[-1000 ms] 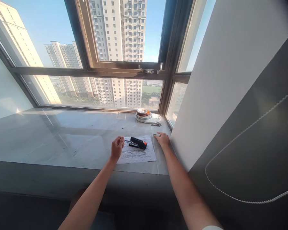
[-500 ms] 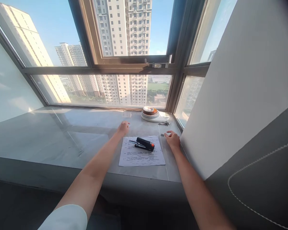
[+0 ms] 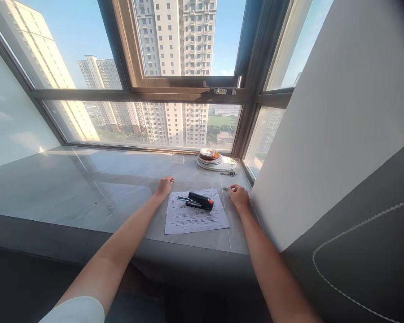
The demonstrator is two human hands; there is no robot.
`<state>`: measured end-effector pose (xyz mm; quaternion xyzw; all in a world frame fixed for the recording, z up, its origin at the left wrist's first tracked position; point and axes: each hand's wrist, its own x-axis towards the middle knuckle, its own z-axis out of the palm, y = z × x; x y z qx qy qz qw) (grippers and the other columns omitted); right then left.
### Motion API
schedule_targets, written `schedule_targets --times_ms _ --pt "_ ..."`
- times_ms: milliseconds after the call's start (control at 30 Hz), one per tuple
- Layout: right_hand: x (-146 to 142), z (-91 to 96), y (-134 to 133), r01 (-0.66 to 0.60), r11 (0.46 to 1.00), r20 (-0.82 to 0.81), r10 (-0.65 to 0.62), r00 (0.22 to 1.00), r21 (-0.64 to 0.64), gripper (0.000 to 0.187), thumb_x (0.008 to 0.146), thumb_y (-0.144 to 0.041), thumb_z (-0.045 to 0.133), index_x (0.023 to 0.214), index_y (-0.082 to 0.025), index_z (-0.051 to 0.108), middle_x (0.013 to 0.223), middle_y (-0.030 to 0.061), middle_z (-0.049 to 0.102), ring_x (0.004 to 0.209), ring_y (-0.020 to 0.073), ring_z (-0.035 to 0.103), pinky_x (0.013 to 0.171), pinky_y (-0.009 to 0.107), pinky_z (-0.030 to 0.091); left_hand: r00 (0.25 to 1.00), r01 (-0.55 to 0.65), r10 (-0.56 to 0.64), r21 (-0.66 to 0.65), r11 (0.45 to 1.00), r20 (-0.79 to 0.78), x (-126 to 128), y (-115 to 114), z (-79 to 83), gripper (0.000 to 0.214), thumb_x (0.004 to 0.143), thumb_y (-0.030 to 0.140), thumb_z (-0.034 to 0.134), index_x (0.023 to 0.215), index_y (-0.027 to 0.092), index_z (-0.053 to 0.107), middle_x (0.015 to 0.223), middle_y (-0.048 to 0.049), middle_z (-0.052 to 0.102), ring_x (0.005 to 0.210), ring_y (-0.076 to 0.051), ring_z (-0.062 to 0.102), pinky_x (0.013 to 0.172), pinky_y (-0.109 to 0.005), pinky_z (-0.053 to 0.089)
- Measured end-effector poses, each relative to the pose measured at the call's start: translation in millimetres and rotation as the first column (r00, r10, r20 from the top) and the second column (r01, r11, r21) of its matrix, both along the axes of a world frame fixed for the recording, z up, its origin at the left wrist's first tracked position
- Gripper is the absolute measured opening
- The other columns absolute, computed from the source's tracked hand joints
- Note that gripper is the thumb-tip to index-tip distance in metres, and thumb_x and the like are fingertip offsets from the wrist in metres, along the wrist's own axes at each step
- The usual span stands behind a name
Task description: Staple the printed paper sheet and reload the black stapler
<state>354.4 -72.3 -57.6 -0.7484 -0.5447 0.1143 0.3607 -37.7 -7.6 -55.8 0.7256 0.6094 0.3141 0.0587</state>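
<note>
A printed sheet of paper (image 3: 195,219) lies on the grey stone window sill (image 3: 87,188). On its top edge rests a black stapler (image 3: 199,200) with an orange end. My left hand (image 3: 164,185) sits at the sheet's top left corner, fingers curled down on the sill; what they hold, if anything, is hidden. My right hand (image 3: 239,196) lies just right of the sheet, fingers closed around a small silvery metal piece (image 3: 226,189) that sticks out to the left.
A stack of plates (image 3: 211,159) stands at the back of the sill by the window frame, with a small bunch of keys (image 3: 229,173) in front of it. A white wall panel (image 3: 316,125) closes the right side. The sill's front edge drops off below.
My left hand reached out past the paper toward the window, then drew back to the sheet's top left corner. My right hand stayed beside the sheet.
</note>
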Motion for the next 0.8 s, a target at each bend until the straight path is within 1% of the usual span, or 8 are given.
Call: schedule_targets --times_ms 167,300,367,467,567,633,700,800 --pt "-1 0.3 -1 -0.006 0.999 -0.013 0.007 1.0 0.053 0.017 0.088 -0.033 0.064 0.089 -0.022 0.077 0.082 0.007 0.074 0.076 0.0227 0.065 0.063 0.028 0.037 0.996 -0.088 0.087 0.038 0.995 0.027 -21 -46 -1.9 0.025 0.091 0.009 0.05 0.106 0.018 0.068 0.103 -0.0117 0.074 0.103 -0.026 0.067 0.096 -0.041 0.054" --pt "-9 10.1 -9 -0.071 0.966 -0.103 0.1 0.99 0.25 0.017 0.088 -0.032 0.062 0.081 -0.02 0.073 0.064 0.0023 0.064 0.063 0.0193 0.057 0.066 0.03 0.04 0.992 -0.088 0.075 0.144 0.986 0.097 -15 -83 -6.1 0.026 0.095 0.01 0.046 0.107 0.019 0.067 0.105 -0.0123 0.072 0.106 -0.028 0.064 0.095 -0.043 0.053" --pt "-17 17.4 -17 -0.201 0.908 -0.128 0.264 0.956 0.368 0.023 0.091 -0.038 0.06 0.08 -0.02 0.071 0.059 -0.0007 0.058 0.059 0.0172 0.052 0.067 0.03 0.041 0.992 -0.03 0.006 0.194 0.981 0.122 0 -96 -6.3 0.024 0.098 0.012 0.046 0.108 0.019 0.066 0.106 -0.0126 0.071 0.106 -0.028 0.062 0.092 -0.043 0.053" --pt "-35 26.1 -31 -0.469 0.749 -0.071 0.56 0.825 0.468 0.031 0.096 -0.047 0.058 0.091 -0.021 0.073 0.071 0.0009 0.062 0.068 0.0179 0.054 0.071 0.03 0.044 0.983 0.115 -0.146 0.25 0.961 0.111 25 -109 -3.3 0.024 0.1 0.012 0.044 0.112 0.019 0.064 0.106 -0.0116 0.069 0.105 -0.027 0.061 0.09 -0.041 0.053" --pt "-53 28.3 -41 -0.702 0.567 0.018 0.772 0.635 0.431 0.037 0.096 -0.053 0.062 0.116 -0.024 0.07 0.097 0.0053 0.067 0.087 0.0201 0.059 0.077 0.031 0.047 0.963 0.253 -0.267 0.251 0.934 0.023 41 -114 0.8 0.026 0.101 0.01 0.044 0.115 0.019 0.063 0.109 -0.0105 0.068 0.107 -0.026 0.06 0.093 -0.04 0.051" --pt "-62 27.3 -43 -0.803 0.481 0.054 0.846 0.531 0.352 0.044 0.093 -0.055 0.067 0.126 -0.025 0.066 0.107 0.0068 0.065 0.095 0.0215 0.059 0.079 0.032 0.048 0.952 0.305 -0.302 0.22 0.927 -0.046 43 -117 3.0 0.026 0.101 0.01 0.045 0.116 0.02 0.063 0.112 -0.0101 0.069 0.109 -0.026 0.06 0.095 -0.041 0.049" --pt "-67 26.1 -44 -0.853 0.44 0.069 0.877 0.475 0.282 0.045 0.092 -0.054 0.069 0.128 -0.026 0.065 0.11 0.0069 0.064 0.098 0.0224 0.06 0.082 0.033 0.049 0.94 0.339 -0.327 0.175 0.924 -0.095 43 -118 5.0 0.024 0.102 0.011 0.047 0.117 0.02 0.063 0.114 -0.0101 0.069 0.11 -0.025 0.06 0.096 -0.04 0.047" --pt "-69 25.5 -44 -0.866 0.441 0.065 0.882 0.467 0.234 0.04 0.094 -0.05 0.068 0.126 -0.026 0.065 0.114 0.0067 0.065 0.098 0.0225 0.061 0.086 0.035 0.05 0.932 0.356 -0.341 0.123 0.926 -0.123 42 -120 8.5 0.023 0.103 0.013 0.047 0.117 0.02 0.064 0.115 -0.0105 0.07 0.11 -0.025 0.061 0.095 -0.039 0.045"
